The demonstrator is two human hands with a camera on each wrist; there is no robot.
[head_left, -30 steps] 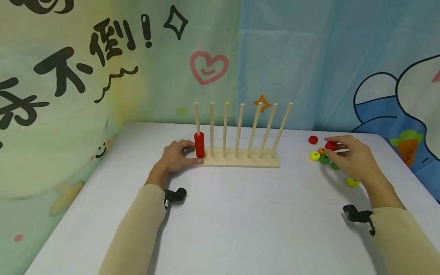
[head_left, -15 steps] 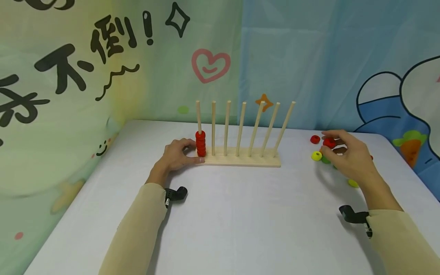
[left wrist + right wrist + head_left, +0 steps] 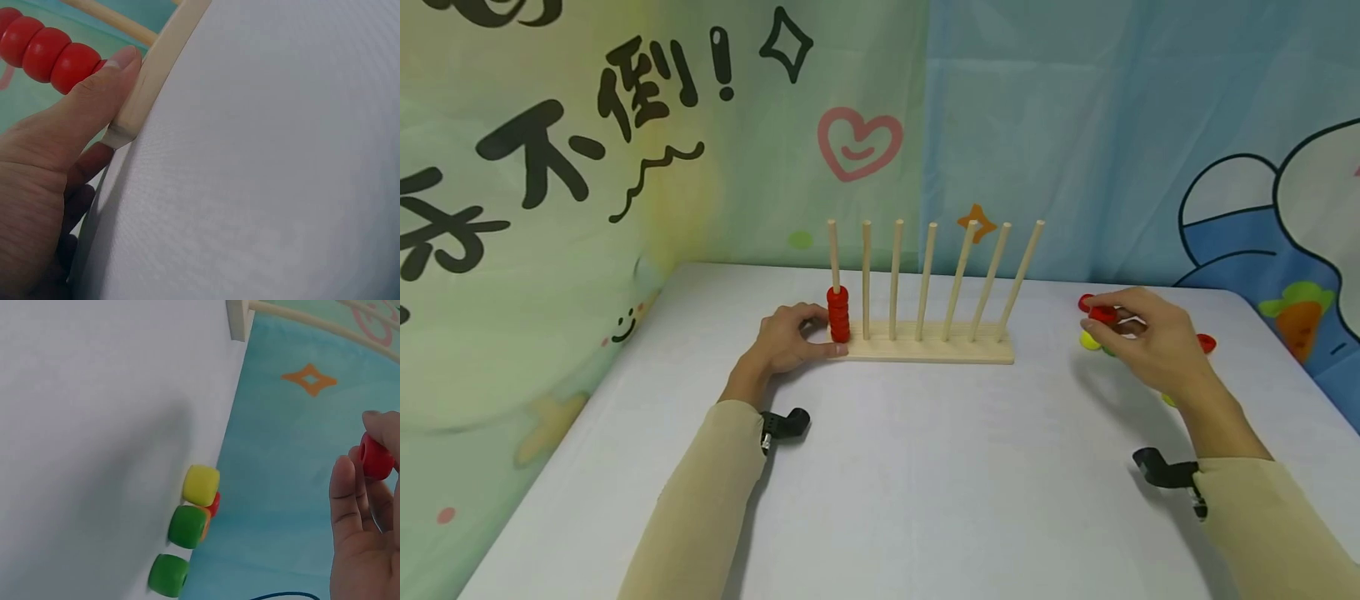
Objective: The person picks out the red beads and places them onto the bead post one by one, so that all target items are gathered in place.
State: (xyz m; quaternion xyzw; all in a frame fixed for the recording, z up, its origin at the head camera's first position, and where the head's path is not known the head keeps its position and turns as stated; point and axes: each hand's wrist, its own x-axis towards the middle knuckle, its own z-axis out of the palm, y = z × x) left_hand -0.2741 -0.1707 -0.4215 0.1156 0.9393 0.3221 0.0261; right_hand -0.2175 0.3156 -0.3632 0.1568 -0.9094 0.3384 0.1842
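Observation:
At the left end of a wooden peg rack [image 3: 925, 348], my left hand [image 3: 786, 337] grips the base; in the left wrist view the thumb [image 3: 122, 65] lies along its edge. Several red beads [image 3: 838, 315] are stacked on the leftmost peg, close to that hand. The other pegs bear no beads. My right hand [image 3: 1157, 342] pinches a red bead [image 3: 1102, 315] between thumb and fingers, raised above the table on the right. The right wrist view shows this red bead [image 3: 377, 457] with its hole partly visible.
Loose beads lie under and around the right hand: a yellow bead [image 3: 1088, 341], a red bead [image 3: 1206, 343], green beads [image 3: 187, 526] and an orange one [image 3: 205, 522], partly hidden. Another red bead [image 3: 1084, 302] sits behind the fingertips. A printed cloth [image 3: 1015, 125] hangs behind the white table [image 3: 925, 483].
The right hand has moved left, carrying the pinched red bead, and a red bead to its right has come into sight. The left hand stays on the rack.

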